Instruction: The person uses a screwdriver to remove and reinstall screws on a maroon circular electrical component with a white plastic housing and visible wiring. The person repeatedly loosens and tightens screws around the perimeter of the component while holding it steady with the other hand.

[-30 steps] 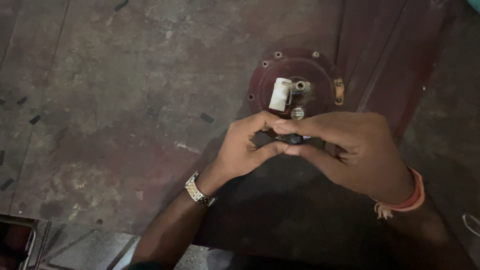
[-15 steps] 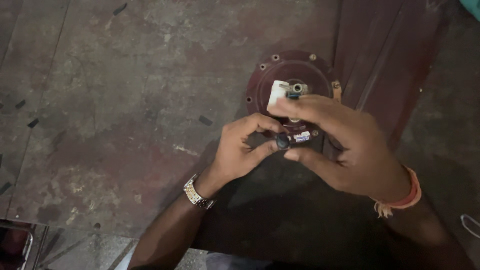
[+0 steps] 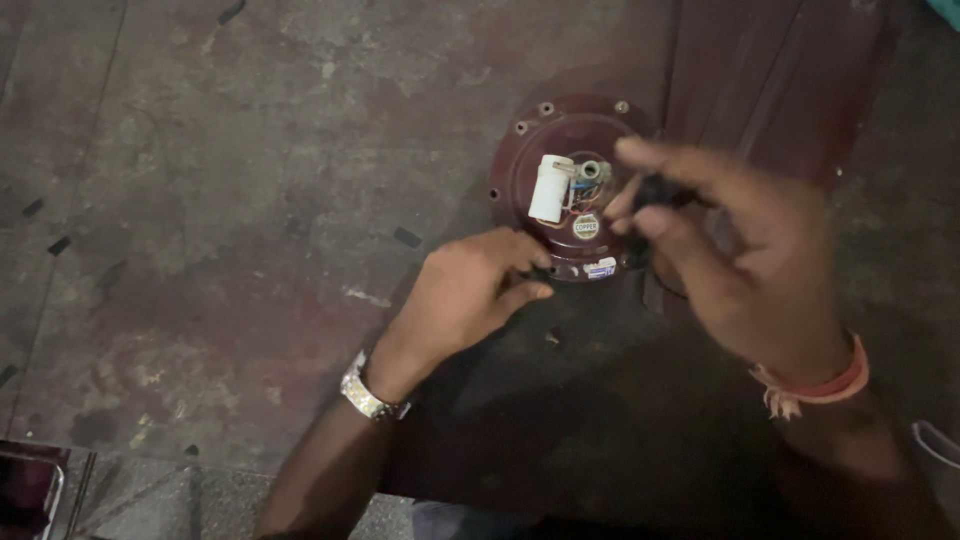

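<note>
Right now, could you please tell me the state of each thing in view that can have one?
Motor housing: lying flat on the floor, open side up, wiring exposed.
White capacitor: seated inside the housing, wires attached.
Left hand: fingers curled, resting at the housing's lower edge.
Right hand: raised above the housing, blurred, pinching a small dark part.
Watch: on the left wrist.
Orange band: on the right wrist.

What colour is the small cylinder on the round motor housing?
White; the cylinder on the dark red housing shows in the head view.
</note>
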